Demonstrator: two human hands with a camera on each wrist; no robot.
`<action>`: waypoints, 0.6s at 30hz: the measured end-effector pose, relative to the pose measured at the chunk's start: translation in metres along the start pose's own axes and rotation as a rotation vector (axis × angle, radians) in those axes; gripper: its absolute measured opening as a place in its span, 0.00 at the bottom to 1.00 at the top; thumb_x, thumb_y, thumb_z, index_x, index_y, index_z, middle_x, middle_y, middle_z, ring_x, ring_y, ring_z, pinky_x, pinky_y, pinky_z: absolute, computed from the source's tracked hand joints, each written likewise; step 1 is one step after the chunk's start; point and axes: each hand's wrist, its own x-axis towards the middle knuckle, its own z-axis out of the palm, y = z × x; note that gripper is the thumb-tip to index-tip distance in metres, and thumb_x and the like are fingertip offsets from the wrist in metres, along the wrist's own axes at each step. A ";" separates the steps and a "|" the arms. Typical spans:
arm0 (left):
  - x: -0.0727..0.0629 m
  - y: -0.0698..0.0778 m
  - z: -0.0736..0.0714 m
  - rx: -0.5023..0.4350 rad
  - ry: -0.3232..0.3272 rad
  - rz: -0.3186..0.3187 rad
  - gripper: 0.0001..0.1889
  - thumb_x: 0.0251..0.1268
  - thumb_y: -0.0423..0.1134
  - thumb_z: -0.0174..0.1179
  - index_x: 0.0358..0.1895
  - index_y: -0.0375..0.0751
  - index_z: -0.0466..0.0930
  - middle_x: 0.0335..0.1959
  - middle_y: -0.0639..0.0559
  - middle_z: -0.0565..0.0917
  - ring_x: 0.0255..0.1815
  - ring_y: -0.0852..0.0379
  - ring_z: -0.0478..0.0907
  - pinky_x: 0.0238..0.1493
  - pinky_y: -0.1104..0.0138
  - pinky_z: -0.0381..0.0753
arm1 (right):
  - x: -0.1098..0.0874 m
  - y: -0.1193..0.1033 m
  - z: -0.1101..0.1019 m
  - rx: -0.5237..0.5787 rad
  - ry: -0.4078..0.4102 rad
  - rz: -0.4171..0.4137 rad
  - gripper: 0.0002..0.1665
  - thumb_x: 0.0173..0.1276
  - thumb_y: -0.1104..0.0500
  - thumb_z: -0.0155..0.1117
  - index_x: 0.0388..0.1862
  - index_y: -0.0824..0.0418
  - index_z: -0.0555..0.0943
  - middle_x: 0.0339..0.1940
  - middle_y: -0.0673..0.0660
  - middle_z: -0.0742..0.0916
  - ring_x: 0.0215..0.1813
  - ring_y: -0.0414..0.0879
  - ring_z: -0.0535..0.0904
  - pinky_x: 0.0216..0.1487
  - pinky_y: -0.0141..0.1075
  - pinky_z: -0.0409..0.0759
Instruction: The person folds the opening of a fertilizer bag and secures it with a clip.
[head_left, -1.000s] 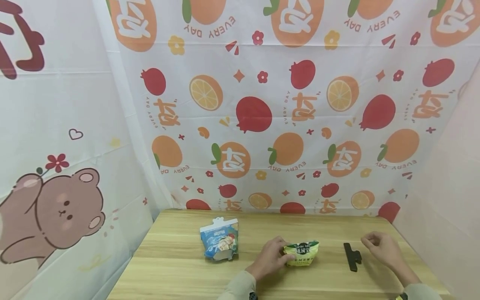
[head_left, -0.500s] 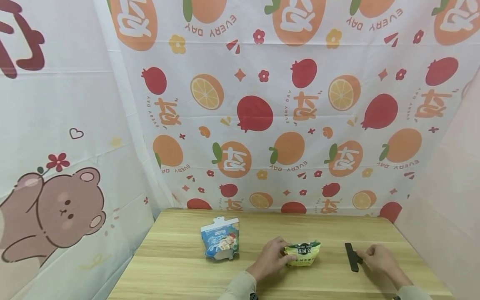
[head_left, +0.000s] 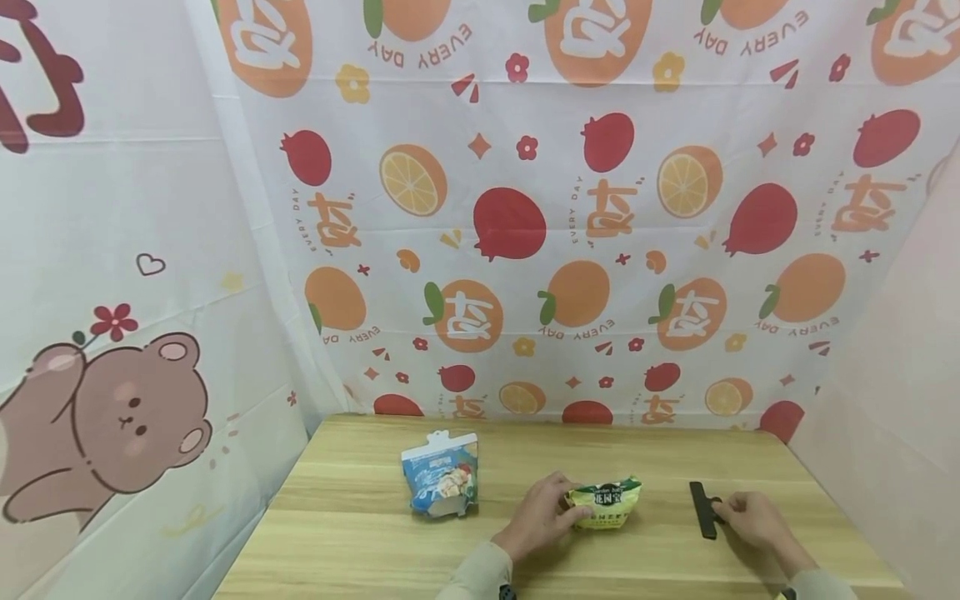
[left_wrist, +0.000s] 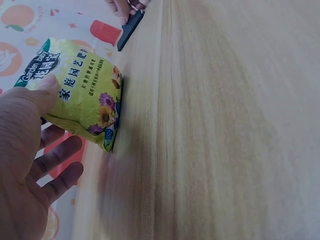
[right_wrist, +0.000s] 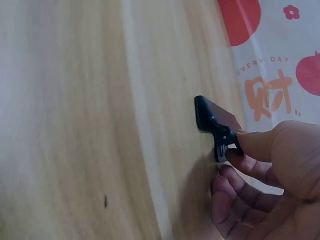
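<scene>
My left hand [head_left: 542, 515] pinches the left side of a yellow-green bag of plant fertilizer [head_left: 606, 505], which stands on the table. In the left wrist view the thumb lies on the bag's printed front [left_wrist: 87, 90], and the lower fingers are spread loosely below it. To the right, my right hand [head_left: 753, 518] grips the handle end of a black bag clip [head_left: 703, 510]. Seen from the right wrist, thumb and index finger pinch the clip's [right_wrist: 215, 117] tabs, while the other fingers curl beneath.
A blue snack bag [head_left: 442, 483] with a white clip [head_left: 438, 447] across its top stands at the left of the wooden table [head_left: 345, 533]. Fruit-printed cloth [head_left: 510, 308] hangs behind the table's back edge. Pale cloth walls hang at both sides.
My right hand has moved left to the black clip and taken hold of its handle. The left hand keeps its pinch on the fertilizer bag, which has barely moved.
</scene>
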 end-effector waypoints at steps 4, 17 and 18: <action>0.001 0.001 0.001 0.005 -0.003 -0.003 0.20 0.68 0.49 0.65 0.56 0.40 0.85 0.40 0.53 0.82 0.37 0.63 0.77 0.38 0.79 0.74 | 0.004 0.001 -0.001 0.075 -0.029 0.058 0.17 0.74 0.53 0.61 0.27 0.62 0.78 0.21 0.49 0.80 0.27 0.41 0.75 0.28 0.31 0.71; -0.001 0.001 0.002 0.030 0.011 0.004 0.20 0.73 0.48 0.60 0.58 0.38 0.81 0.42 0.52 0.81 0.37 0.71 0.72 0.40 0.78 0.76 | 0.006 -0.005 -0.012 0.451 -0.158 0.215 0.24 0.66 0.52 0.73 0.48 0.72 0.86 0.37 0.52 0.88 0.36 0.41 0.82 0.40 0.31 0.85; 0.000 0.001 0.003 0.024 0.011 0.006 0.20 0.73 0.48 0.60 0.59 0.38 0.81 0.42 0.52 0.81 0.36 0.72 0.72 0.39 0.77 0.76 | 0.006 -0.006 -0.013 0.454 -0.165 0.210 0.23 0.65 0.52 0.73 0.48 0.72 0.86 0.39 0.52 0.88 0.38 0.41 0.83 0.42 0.32 0.86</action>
